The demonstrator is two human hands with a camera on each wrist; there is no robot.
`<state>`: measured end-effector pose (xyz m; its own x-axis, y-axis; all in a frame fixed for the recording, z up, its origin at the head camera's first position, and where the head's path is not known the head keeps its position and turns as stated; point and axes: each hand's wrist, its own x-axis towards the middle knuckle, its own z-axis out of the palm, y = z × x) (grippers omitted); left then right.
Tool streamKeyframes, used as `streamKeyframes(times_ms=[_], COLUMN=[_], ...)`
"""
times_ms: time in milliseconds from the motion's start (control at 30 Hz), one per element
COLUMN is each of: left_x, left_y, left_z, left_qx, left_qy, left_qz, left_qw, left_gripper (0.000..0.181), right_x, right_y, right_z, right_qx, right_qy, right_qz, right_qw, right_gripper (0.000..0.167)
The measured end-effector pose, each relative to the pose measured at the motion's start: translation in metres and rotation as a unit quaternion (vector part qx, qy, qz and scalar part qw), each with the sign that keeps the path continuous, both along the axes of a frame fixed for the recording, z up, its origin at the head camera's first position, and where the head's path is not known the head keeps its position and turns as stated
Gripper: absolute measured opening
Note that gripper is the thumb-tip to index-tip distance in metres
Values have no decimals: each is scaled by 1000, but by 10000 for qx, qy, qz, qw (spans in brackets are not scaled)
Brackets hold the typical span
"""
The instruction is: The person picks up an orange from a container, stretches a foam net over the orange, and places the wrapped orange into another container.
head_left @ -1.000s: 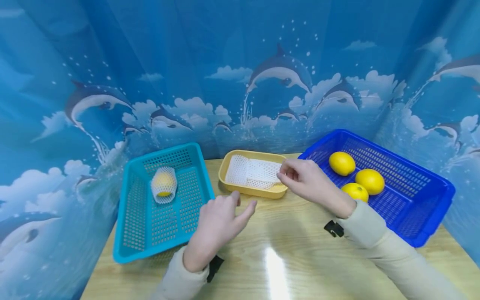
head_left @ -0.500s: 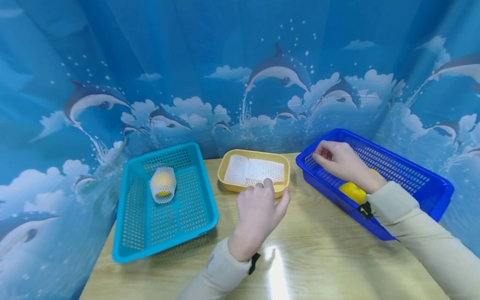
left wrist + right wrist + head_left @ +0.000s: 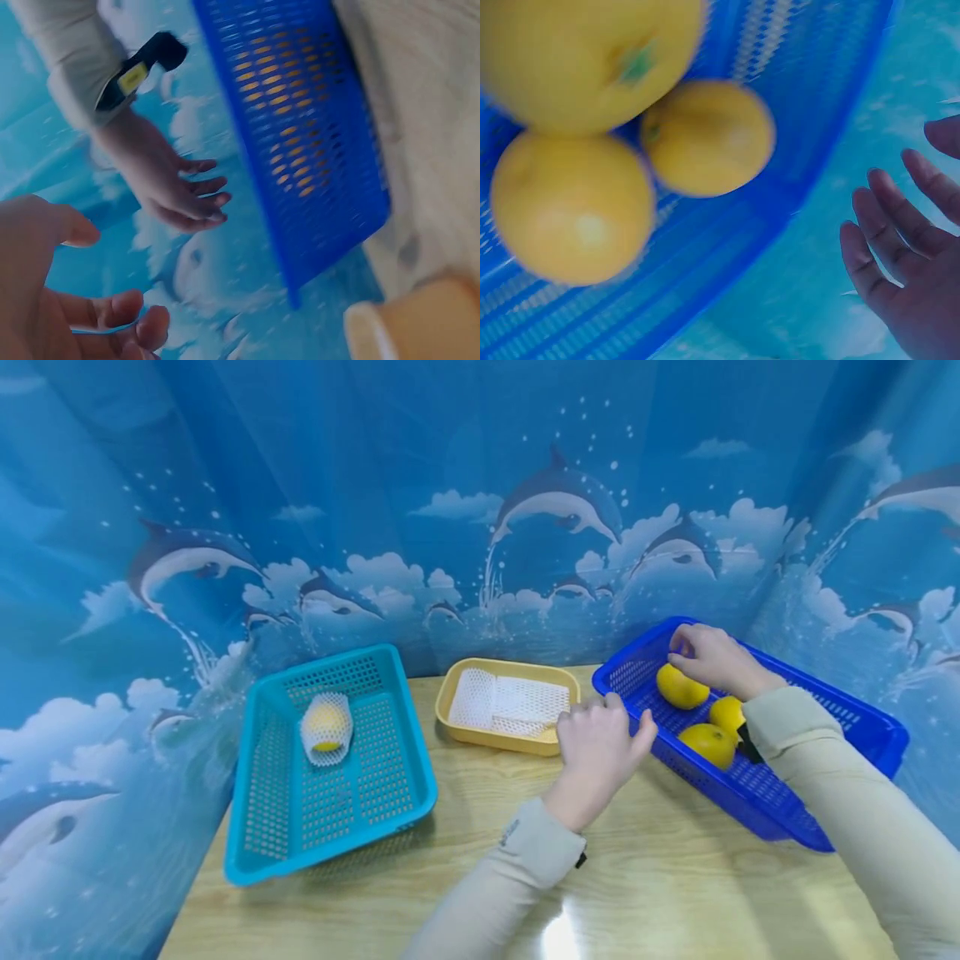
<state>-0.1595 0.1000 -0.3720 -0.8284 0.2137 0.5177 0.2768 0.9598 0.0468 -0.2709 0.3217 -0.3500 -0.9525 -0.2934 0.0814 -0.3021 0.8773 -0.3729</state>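
Inside the blue basket (image 3: pixel 712 785), at the right of the worktop (image 3: pixel 337 918), what have you got?

Three yellow fruits (image 3: pixel 707 745), bunched together. One shows a green spot in your right wrist view.

And your right hand (image 3: pixel 716 656)?

Above the basket, nearest the far fruit. Fingers loose and spread, apart from the fruits in the wrist view.

Your left hand (image 3: pixel 600 735)?

Between that basket and the yellow tray (image 3: pixel 502 740), by the tray's near right corner. Thumb wide of the fingers, which bend slightly. Cannot tell whether it touches either rim.

Contents of the tray?

White mesh netting (image 3: pixel 530 700), lying flat.

Further left of you?

Turquoise basket (image 3: pixel 352 785), with one yellow fruit in a white mesh sleeve (image 3: pixel 327 729); bare yellow shows at its near end.

Behind it all?

Blue curtain (image 3: pixel 375 485), printed with dolphins and clouds.
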Motion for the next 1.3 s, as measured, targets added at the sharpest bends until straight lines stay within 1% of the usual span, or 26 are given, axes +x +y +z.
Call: streamKeyframes(times_ms=[67,100,200,300,400,500,567,700,800,900,1000,1067,1167,1300], left_x=[-6,-9,-16,-21,-21,-19,-18,-17,-16,-15,-15,-15,-15,-15], left_y=[15,23,44,59,70,77,81,86,88,88,88,88,88,88], left_z=[-6,-9,-21,-33,-41,-47,-49,-53,-56,-59,-61,-61,-62,-62], left_qx=[-66,-101,-253,-445,-580,-632,-664,-717,-673,-587,-545,-502,-483,-492], left_qy=[-592,-910,-1689,-2250,-2528,-2578,-2566,-2607,-2585,-2525,-2467,-2442,-2431,-2484], left_qz=[115,190,459,692,780,805,849,1006,1100,1166,1213,1218,1220,1223], left_qw=[9982,9956,9842,9709,9626,9608,9605,9575,9573,9587,9599,9607,9611,9596], left_gripper=[50,52,60,72,84,87,88,90,91,89,87,84,83,86], right_x=[-7,-10,-19,-24,-25,-27,-29,-32,-32,-32,-32,-31,-30,-30], right_y=[7,10,17,22,26,29,30,29,25,21,18,17,17,16], right_z=[-6,-9,-20,-30,-40,-47,-49,-52,-51,-51,-53,-54,-55,-54], right_qx=[164,241,343,287,105,-165,-325,-622,-748,-707,-512,-321,-165,-130], right_qy=[-155,-252,-649,-1180,-1760,-2303,-2535,-2833,-3049,-3255,-3410,-3440,-3385,-3296], right_qz=[-79,-124,-355,-563,-648,-632,-617,-577,-535,-431,-305,-275,-175,-80], right_qw=[9997,9993,9967,9910,9822,9709,9648,9553,9479,9419,9382,9380,9406,9440], right_gripper=[32,36,50,66,79,84,85,83,79,76,75,73,69,65])
